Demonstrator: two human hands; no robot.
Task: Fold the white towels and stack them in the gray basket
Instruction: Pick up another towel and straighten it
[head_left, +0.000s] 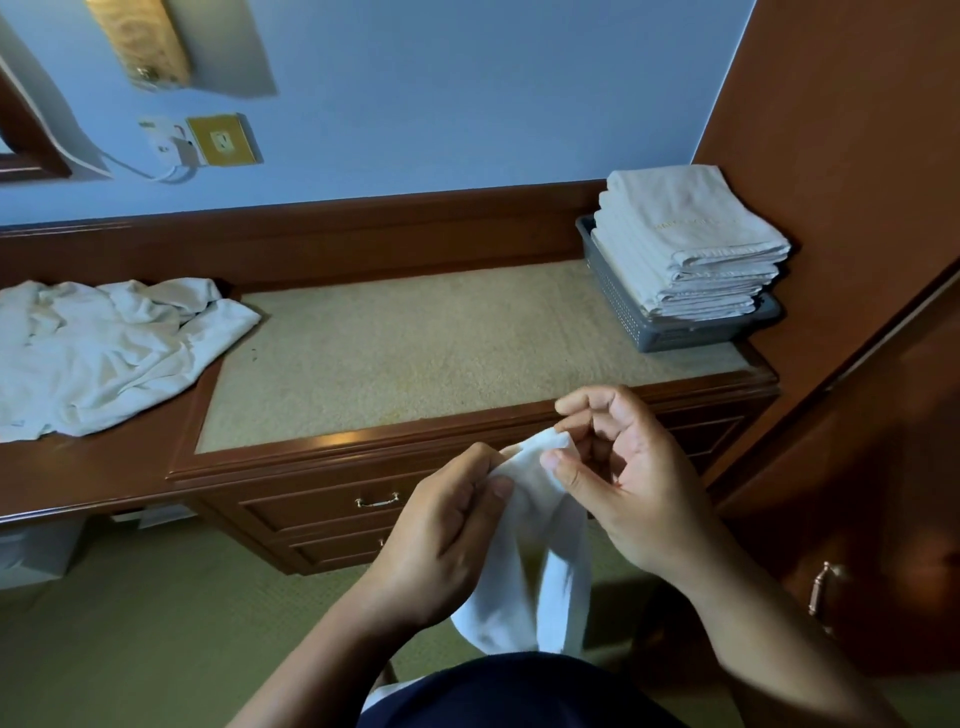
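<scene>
A white towel (540, 561) hangs in front of me, below the dresser's front edge. My left hand (441, 535) pinches its upper edge on the left. My right hand (618, 478) pinches the top corner between thumb and fingers. The gray basket (649, 327) stands at the back right of the dresser top, with a stack of folded white towels (685, 244) rising above its rim. A heap of crumpled white towels (104, 348) lies on the lower desk at the left.
The dresser top (441, 353) has a beige inset and a wooden rim. A tall wooden cabinet (857, 260) stands close on the right. Drawers with metal handles (376, 501) face me. A wall socket with a plugged cable (208, 143) is on the blue wall.
</scene>
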